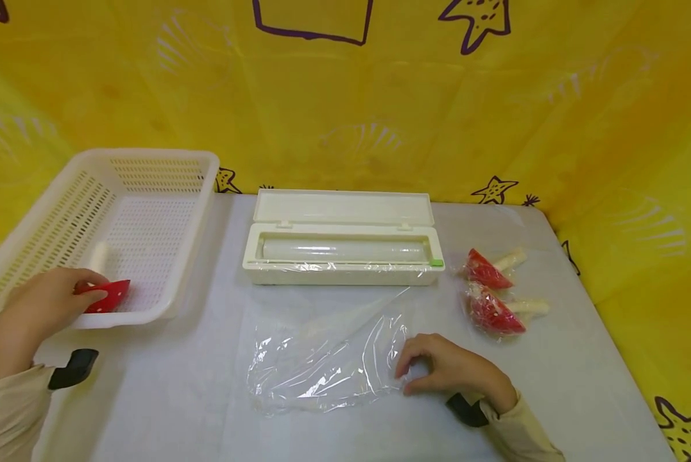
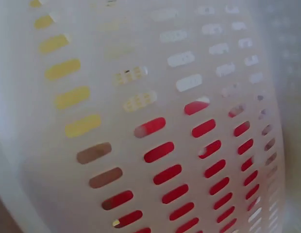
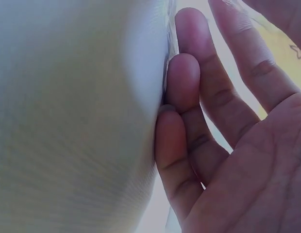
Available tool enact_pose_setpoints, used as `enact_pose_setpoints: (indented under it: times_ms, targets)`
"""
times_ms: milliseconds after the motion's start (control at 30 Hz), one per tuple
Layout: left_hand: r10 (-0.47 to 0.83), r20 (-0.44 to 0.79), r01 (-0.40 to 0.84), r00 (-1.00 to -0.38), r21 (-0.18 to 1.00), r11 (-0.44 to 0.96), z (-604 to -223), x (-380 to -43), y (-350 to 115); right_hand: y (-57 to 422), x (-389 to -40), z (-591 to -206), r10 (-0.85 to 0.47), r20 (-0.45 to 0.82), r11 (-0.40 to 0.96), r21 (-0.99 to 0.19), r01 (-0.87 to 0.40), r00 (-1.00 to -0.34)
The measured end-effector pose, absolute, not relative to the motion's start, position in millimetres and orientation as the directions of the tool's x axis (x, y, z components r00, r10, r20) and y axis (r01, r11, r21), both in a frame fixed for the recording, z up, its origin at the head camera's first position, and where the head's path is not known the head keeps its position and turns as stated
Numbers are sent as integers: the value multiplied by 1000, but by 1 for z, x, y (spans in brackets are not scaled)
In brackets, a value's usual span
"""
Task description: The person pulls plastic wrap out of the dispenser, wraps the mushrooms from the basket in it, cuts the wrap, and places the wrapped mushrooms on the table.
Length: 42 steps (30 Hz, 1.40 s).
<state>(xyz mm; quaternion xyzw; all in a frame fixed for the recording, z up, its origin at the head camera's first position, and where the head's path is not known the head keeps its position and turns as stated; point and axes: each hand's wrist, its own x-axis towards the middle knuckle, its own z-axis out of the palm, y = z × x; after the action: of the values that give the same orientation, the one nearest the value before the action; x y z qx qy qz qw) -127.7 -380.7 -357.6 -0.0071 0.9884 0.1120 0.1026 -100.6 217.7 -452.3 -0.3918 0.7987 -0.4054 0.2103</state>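
In the head view my left hand [image 1: 53, 298] reaches over the front of a white slotted basket [image 1: 197, 212] and grips the red, white-dotted cap of a toy mushroom [image 1: 114, 296]. Red also shows through the slots of the basket wall [image 2: 160, 114] in the left wrist view. A sheet of cling film [image 1: 328, 359] lies spread out mid-table. At its right edge rests my right hand [image 1: 449, 362], thumb and forefinger apart. The right wrist view has its fingertips [image 3: 183, 80] down at the table surface, against the film's edge.
Behind the film stands a cream cling film dispenser [image 1: 345, 276], lid up, with a roll inside and a green tab at its right end. Two film-wrapped toy mushrooms [image 1: 495, 311] lie on the right of the white-covered table [image 1: 564, 385]. A yellow patterned cloth [image 1: 345, 96] hangs behind.
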Motion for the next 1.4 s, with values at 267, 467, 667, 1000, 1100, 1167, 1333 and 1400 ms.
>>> enact_pose_setpoints:
  times_ms: [267, 467, 667, 1000, 1100, 1167, 1333, 1400]
  targets:
    - [-46, 185, -3, -982, 230, 973, -356, -102, -352, 216, -99, -452, -789, -50, 404, -793, -456, -612]
    - [-46, 420, 86, -906, 290, 953, -346, -88, -322, 216, -98, -450, -781, -52, 413, -790, -452, -622]
    - [45, 576, 280, -816, 326, 903, -342, -80, -293, 216, -98, -450, -787, -36, 398, -793, -461, -616]
    - [153, 622, 450, -768, 353, 821, -340, -74, -261, 215, -98, -453, -786, -40, 400, -794, -458, -617]
    - [177, 628, 484, -758, 360, 798, -340, -73, -253, 215, -98, -453, -782, -50, 409, -793, -452, -621]
    - [200, 632, 511, -749, 358, 782, -341, -72, -248, 215, -98, -453, -783, -47, 406, -794, -452, -620]
    - [269, 660, 606, -701, 354, 712, -345, -74, -234, 215, -98, -453, -787, -45, 402, -794, -456, -615]
    - [297, 666, 639, -684, 351, 685, -348, -74, -227, 215, -98, -452, -786, -54, 410, -791, -454, -616]
